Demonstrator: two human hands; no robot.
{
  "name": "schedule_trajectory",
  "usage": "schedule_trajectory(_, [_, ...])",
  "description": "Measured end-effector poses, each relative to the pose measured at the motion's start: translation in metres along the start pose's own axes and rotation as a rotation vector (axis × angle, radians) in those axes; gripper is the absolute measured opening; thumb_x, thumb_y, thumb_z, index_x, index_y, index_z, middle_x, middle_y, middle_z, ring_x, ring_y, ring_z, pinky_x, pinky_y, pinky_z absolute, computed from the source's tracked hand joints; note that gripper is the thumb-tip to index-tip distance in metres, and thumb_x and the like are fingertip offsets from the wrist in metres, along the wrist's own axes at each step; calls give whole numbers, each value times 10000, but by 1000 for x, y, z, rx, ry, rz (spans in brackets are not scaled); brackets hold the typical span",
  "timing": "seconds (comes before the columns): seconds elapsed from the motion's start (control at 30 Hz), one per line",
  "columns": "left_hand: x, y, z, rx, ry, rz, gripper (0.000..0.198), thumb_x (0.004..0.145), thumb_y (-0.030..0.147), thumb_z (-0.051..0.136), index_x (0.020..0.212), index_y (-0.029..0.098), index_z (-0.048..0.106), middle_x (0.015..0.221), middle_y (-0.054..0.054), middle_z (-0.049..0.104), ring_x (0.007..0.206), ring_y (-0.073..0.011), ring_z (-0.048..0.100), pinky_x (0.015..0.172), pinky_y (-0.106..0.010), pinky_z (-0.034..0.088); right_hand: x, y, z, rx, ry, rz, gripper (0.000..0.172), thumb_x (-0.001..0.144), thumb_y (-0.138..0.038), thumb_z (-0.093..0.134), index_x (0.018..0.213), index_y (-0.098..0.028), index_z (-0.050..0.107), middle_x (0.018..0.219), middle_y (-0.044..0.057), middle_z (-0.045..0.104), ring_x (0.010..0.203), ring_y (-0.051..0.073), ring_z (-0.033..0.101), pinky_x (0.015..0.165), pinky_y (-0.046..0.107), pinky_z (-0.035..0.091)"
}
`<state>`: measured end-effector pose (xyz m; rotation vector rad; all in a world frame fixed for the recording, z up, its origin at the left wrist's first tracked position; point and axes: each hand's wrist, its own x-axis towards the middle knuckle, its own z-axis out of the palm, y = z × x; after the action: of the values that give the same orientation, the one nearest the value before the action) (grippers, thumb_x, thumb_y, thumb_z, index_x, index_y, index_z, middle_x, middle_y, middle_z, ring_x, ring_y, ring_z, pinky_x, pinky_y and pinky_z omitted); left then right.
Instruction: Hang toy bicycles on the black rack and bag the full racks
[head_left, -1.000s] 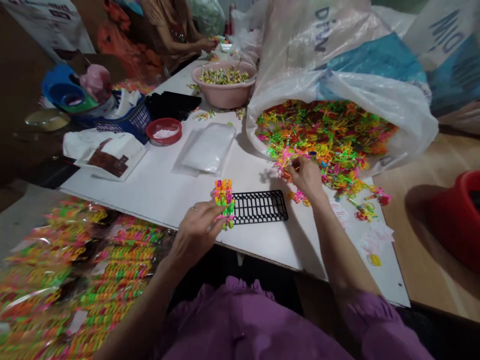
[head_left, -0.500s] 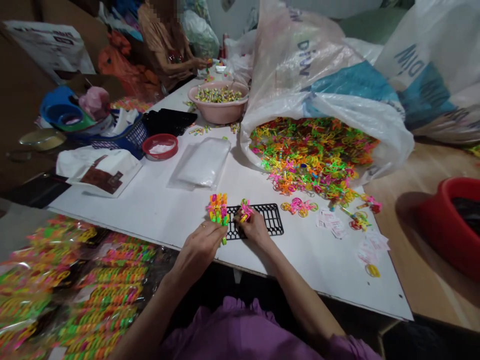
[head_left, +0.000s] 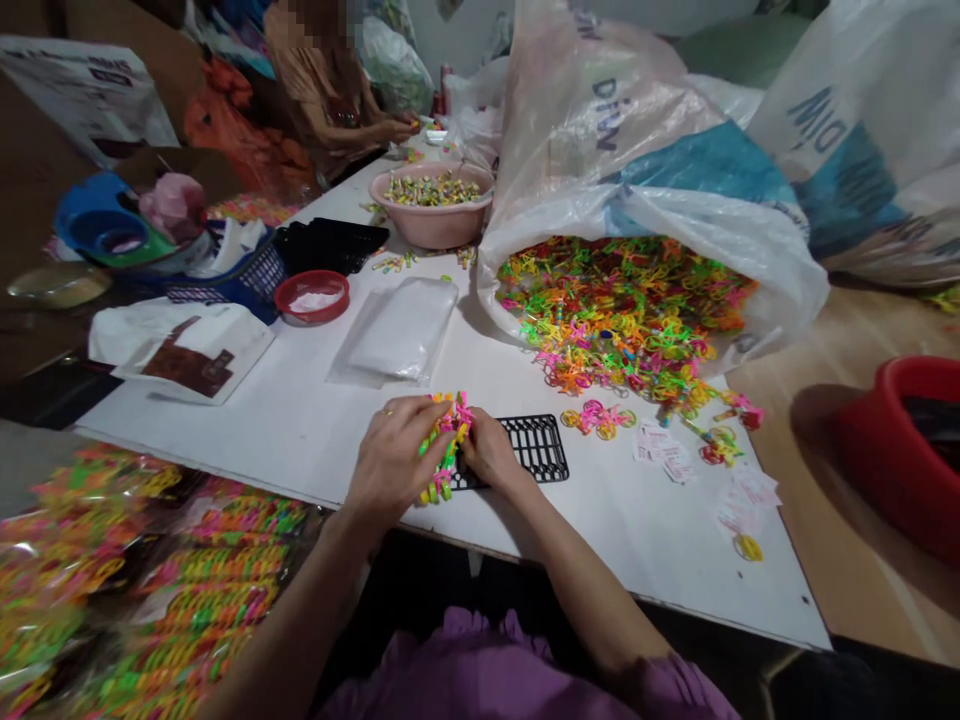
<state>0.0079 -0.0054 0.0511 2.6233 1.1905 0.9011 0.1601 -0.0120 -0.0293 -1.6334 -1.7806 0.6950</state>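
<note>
From where I stand, the two hands are together near the table's front edge. The left hand is curled over a bright bundle of plastic links, and the right hand pinches it from the other side. The bundle sits between them, partly over the end of a black plastic grid lying on the white table.

The risk is right there in the grip: the links look loosely tangled, so if either hand slackens, some could spring free and scatter across the grid. At 6 o'clock the table edge is close, and a dropped piece could go over it. At 8 o'clock a piece could land among the packed bags — easy to lose in all that color.

The grid seems simply to lie there, so a hard push on the bundle might shift it. At 1 o'clock the big sack gapes open, its loose links spilling toward the paper slips at 2 o'clock. A careless reach that way could drag links over the slips or knock them aside.
</note>
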Motion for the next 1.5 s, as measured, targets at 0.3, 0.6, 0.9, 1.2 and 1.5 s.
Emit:
schedule_trajectory(0.3, [25,-6,23,-43,-269,-22,162,878,241,464,871,173,612,854,-40,625,838,-163,570,784,-299,448,4,6,1,-64,-53,-55,209,806,-117,449,989,-163,539,943,71,593,874,181,550,784,292,427])
schedule_trajectory(0.6, [21,-2,27,160,-106,125,251,899,240,399,750,186,593,723,-28,631,688,-170,588,667,-300,447,-1,-6,1,-175,-64,44,146,850,-183,430,952,-179,533,911,62,588,776,171,566,688,268,430])
schedule_trajectory(0.9, [7,-24,26,55,-1,402,245,921,273,391,900,207,626,835,3,686,763,-128,628,733,-241,460,4,16,-59,-163,-173,-97,200,809,-171,540,1004,-181,584,973,39,623,882,142,586,763,208,443])
schedule_trajectory(1.2, [-21,-10,27,128,-27,559,291,918,159,345,925,196,633,863,2,683,812,-125,610,816,-255,412,38,63,-205,-931,-154,135,329,818,-21,389,1054,-150,579,1001,121,576,942,208,560,733,265,435])
schedule_trajectory(1.5, [1,-24,33,108,-49,414,234,924,242,381,918,194,611,863,-21,671,807,-150,600,780,-282,417,7,62,-160,-610,247,178,174,874,-257,462,1002,-170,541,961,66,610,798,157,565,666,236,389])
